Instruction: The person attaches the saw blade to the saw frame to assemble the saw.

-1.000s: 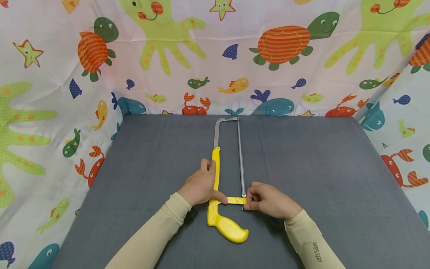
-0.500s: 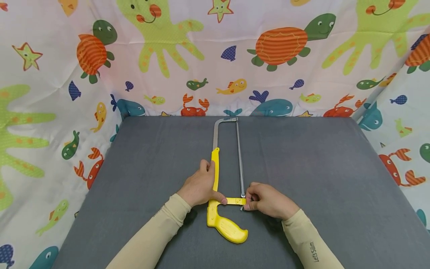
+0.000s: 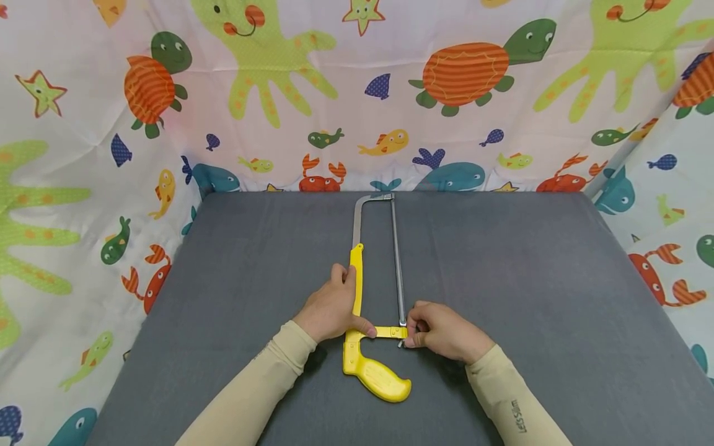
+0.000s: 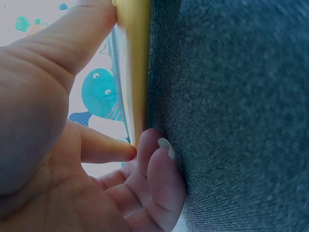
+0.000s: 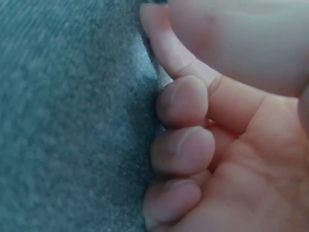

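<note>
A hacksaw (image 3: pixel 357 279) with a yellow handle (image 3: pixel 385 381) lies flat, its silver bow pointing away from me. Its blade (image 3: pixel 398 266) runs along the right side. My left hand (image 3: pixel 329 310) grips the yellow part of the frame, thumb on the lower crossbar (image 3: pixel 387 332). The left wrist view shows the yellow frame (image 4: pixel 135 58) between thumb and fingers. At the blade's near end my right hand (image 3: pixel 446 331) pinches a small metal wing nut (image 3: pixel 401 344), mostly covered by the fingertips. In the right wrist view the fingers (image 5: pixel 183 101) are curled; the nut is hidden there.
The hacksaw rests on a dark grey cloth-covered table (image 3: pixel 519 266). A white curtain (image 3: pixel 334 105) printed with sea animals stands behind the table and along both sides.
The head view has shifted slightly. Both hands keep their places on the hacksaw; the small metal piece by the right fingertips looks slightly turned.
</note>
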Demonstrator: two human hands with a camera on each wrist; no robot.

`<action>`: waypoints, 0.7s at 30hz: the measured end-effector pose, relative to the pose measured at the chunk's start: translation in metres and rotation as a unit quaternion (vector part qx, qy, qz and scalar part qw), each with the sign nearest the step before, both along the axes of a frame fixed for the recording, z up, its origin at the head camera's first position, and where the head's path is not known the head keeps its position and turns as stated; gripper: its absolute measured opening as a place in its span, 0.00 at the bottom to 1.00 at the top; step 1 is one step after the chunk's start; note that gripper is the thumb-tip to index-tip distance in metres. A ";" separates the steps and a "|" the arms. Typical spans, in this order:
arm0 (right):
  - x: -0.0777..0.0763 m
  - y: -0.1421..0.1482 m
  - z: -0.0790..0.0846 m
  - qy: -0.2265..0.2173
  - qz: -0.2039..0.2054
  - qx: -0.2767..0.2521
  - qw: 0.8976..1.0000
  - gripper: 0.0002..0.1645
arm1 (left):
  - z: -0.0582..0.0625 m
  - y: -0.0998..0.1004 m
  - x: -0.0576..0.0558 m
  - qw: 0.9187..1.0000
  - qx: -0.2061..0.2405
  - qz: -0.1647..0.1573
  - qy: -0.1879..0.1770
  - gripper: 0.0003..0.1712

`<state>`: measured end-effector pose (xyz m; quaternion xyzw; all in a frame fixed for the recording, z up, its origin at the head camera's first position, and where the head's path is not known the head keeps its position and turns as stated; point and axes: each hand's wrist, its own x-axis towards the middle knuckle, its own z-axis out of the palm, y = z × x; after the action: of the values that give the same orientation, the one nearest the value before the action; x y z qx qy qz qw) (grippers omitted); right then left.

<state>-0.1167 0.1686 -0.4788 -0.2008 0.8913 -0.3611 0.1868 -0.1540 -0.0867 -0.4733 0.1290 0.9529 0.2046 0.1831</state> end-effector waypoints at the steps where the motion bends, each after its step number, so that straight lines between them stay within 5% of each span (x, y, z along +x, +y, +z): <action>1: 0.000 0.000 0.000 0.001 0.000 -0.001 1.000 0.14 | 0.000 0.000 0.000 1.000 0.000 0.000 0.001 0.85; 21: -0.003 0.005 -0.003 -0.019 0.013 -0.006 1.000 0.13 | -0.002 -0.003 0.000 1.000 0.006 -0.004 0.001 0.84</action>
<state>-0.1194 0.1739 -0.4817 -0.2065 0.8829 -0.3675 0.2068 -0.1542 -0.0902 -0.4749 0.1343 0.9512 0.2097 0.1821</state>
